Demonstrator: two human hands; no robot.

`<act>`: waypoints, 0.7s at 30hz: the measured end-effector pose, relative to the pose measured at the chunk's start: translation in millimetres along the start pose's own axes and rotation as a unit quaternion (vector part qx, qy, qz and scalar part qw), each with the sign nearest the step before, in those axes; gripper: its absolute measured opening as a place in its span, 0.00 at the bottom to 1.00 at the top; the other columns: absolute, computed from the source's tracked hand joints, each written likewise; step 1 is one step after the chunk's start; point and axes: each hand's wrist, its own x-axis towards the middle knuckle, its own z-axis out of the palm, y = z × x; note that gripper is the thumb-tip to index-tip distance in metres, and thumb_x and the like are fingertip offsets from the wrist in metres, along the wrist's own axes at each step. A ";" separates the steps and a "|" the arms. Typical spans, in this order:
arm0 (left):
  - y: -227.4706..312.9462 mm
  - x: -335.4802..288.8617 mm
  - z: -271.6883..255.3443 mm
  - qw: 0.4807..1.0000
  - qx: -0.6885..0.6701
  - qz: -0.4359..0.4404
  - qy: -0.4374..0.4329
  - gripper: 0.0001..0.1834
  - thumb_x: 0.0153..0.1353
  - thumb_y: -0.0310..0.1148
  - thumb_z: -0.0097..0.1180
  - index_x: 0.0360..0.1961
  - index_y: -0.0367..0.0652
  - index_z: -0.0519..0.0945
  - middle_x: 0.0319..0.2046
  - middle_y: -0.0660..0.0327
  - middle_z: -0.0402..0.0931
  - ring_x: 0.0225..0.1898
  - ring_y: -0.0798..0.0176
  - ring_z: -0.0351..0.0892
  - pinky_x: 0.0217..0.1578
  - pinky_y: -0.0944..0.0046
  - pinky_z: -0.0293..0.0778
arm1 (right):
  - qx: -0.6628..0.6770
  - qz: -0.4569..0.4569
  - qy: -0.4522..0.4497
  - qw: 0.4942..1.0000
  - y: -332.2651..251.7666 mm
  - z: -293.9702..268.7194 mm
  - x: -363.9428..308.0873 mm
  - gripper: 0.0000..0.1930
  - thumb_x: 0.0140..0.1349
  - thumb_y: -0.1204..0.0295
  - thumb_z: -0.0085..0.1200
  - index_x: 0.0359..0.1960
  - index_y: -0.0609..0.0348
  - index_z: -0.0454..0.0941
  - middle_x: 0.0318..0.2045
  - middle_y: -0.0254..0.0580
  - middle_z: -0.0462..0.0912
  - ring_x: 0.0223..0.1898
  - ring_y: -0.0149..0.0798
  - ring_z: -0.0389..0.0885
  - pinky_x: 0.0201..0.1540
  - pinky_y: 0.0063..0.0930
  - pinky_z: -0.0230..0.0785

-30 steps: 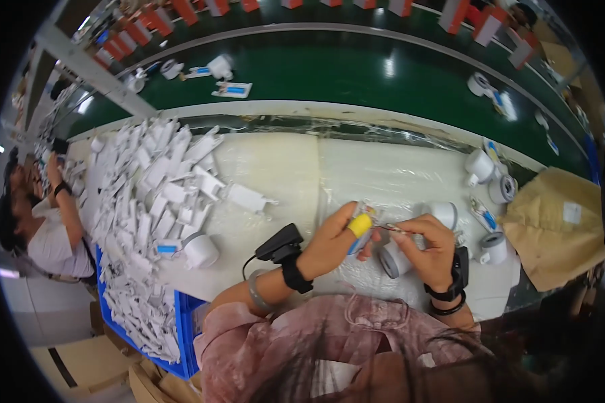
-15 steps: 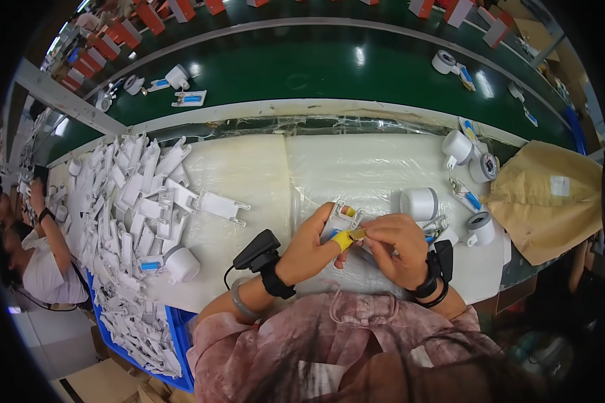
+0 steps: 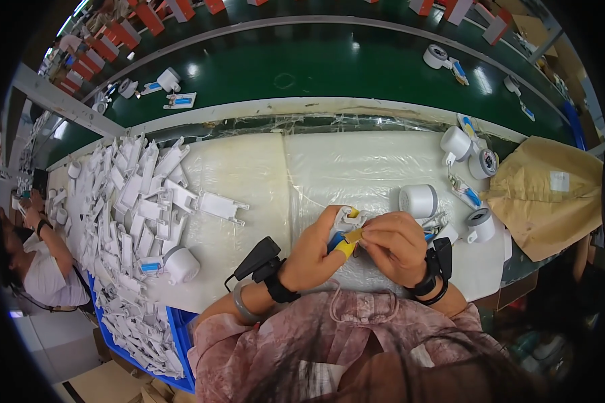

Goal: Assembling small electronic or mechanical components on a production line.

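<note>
My left hand [image 3: 314, 253] is wrapped round a white plastic housing [image 3: 343, 219] with a blue cylindrical battery [image 3: 335, 241] in it. A yellow covering [image 3: 346, 248] is on that hand's thumb. My right hand [image 3: 398, 252] meets it from the right, thumb and fingers pinching a small yellowish-brown strip [image 3: 353, 236] against the housing. Both hands are closed, just above the plastic-covered table. Beside my right hand lies a white round lamp-like head [image 3: 418, 201]. The inner side of the housing is partly hidden by my fingers.
Many white plastic housings [image 3: 141, 195] are heaped at the left, and more fill a blue bin [image 3: 181, 339]. White round heads [image 3: 456, 144] with wired batteries sit at the right, near a brown paper bag [image 3: 544, 195]. Beyond runs a green conveyor belt [image 3: 275, 64]. A co-worker [image 3: 50, 262] sits far left.
My left thumb has shifted, and more of the blue battery shows. My right fingers have stayed pinched at the strip. Parts on the belt have slid left. The co-worker's hands have moved.
</note>
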 end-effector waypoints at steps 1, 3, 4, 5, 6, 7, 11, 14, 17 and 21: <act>0.9 0.5 0.0 1.000 0.019 0.004 -0.002 0.29 0.51 0.24 0.49 0.58 0.36 0.63 0.39 0.48 0.73 0.38 0.51 0.75 0.41 0.60 0.71 | 0.000 0.000 -0.001 1.000 0.3 0.2 -0.2 0.14 0.44 0.83 0.67 0.34 0.60 0.79 0.33 0.41 0.82 0.34 0.43 0.83 0.37 0.33 0.73; 4.1 0.8 -0.1 0.999 0.037 0.008 -0.004 0.29 0.52 0.25 0.49 0.59 0.36 0.63 0.39 0.47 0.72 0.38 0.49 0.74 0.41 0.60 0.71 | 0.000 0.002 0.001 1.000 0.9 0.6 -0.9 0.14 0.44 0.83 0.67 0.34 0.60 0.79 0.33 0.41 0.82 0.34 0.43 0.83 0.36 0.33 0.73; 7.0 0.4 -0.4 0.999 0.051 0.000 -0.010 0.29 0.52 0.25 0.49 0.59 0.36 0.63 0.39 0.46 0.72 0.38 0.48 0.74 0.42 0.59 0.71 | 0.000 0.002 0.000 1.000 1.1 0.9 -1.1 0.14 0.44 0.83 0.67 0.34 0.60 0.79 0.33 0.41 0.82 0.34 0.43 0.83 0.36 0.33 0.73; 8.3 0.1 -0.5 0.998 0.066 -0.009 -0.016 0.29 0.53 0.25 0.50 0.59 0.36 0.63 0.38 0.46 0.72 0.38 0.47 0.74 0.42 0.58 0.71 | -0.002 0.002 0.000 1.000 1.4 1.3 -1.2 0.14 0.44 0.83 0.67 0.34 0.60 0.79 0.32 0.41 0.82 0.33 0.43 0.83 0.36 0.33 0.73; 8.0 -0.5 -0.1 0.998 0.066 -0.009 -0.016 0.29 0.53 0.25 0.50 0.59 0.36 0.63 0.38 0.46 0.72 0.38 0.47 0.74 0.42 0.58 0.71 | -0.003 0.001 -0.001 1.000 1.4 1.6 -1.1 0.14 0.43 0.83 0.67 0.33 0.60 0.79 0.32 0.41 0.82 0.33 0.43 0.83 0.36 0.32 0.73; 7.6 -1.3 0.8 0.997 0.078 0.004 -0.014 0.29 0.53 0.25 0.50 0.59 0.35 0.63 0.39 0.45 0.72 0.39 0.46 0.74 0.42 0.58 0.71 | -0.003 0.001 -0.001 1.000 1.1 1.8 -0.8 0.14 0.43 0.83 0.67 0.33 0.60 0.79 0.32 0.41 0.82 0.33 0.43 0.83 0.36 0.32 0.73; 5.2 -2.7 0.3 0.989 0.131 0.068 -0.015 0.23 0.61 0.21 0.47 0.58 0.38 0.63 0.38 0.61 0.74 0.34 0.72 0.72 0.36 0.70 0.71 | -0.006 -0.003 0.006 1.000 -0.5 2.1 0.4 0.14 0.43 0.84 0.67 0.33 0.60 0.79 0.31 0.40 0.82 0.32 0.43 0.82 0.34 0.32 0.72; 5.5 -2.6 3.4 0.994 0.101 0.050 -0.012 0.23 0.61 0.21 0.47 0.59 0.38 0.63 0.37 0.60 0.74 0.34 0.72 0.71 0.36 0.70 0.71 | -0.014 -0.006 0.013 1.000 -1.3 1.1 0.5 0.15 0.43 0.84 0.67 0.33 0.60 0.79 0.31 0.40 0.82 0.32 0.43 0.82 0.34 0.32 0.72; 6.1 -4.1 2.6 0.990 0.123 0.069 -0.011 0.23 0.62 0.21 0.46 0.59 0.38 0.63 0.37 0.60 0.73 0.34 0.72 0.71 0.35 0.70 0.71 | -0.014 -0.010 0.016 1.000 0.2 2.4 -0.6 0.15 0.42 0.84 0.68 0.33 0.60 0.79 0.31 0.40 0.82 0.31 0.43 0.82 0.33 0.32 0.71; 7.2 -4.1 4.0 0.991 0.120 0.053 -0.009 0.23 0.62 0.21 0.46 0.60 0.38 0.62 0.37 0.60 0.73 0.33 0.72 0.71 0.33 0.71 0.72 | -0.020 -0.005 0.015 1.000 -0.5 1.7 -0.2 0.15 0.42 0.84 0.67 0.34 0.60 0.79 0.31 0.40 0.82 0.32 0.43 0.82 0.33 0.32 0.71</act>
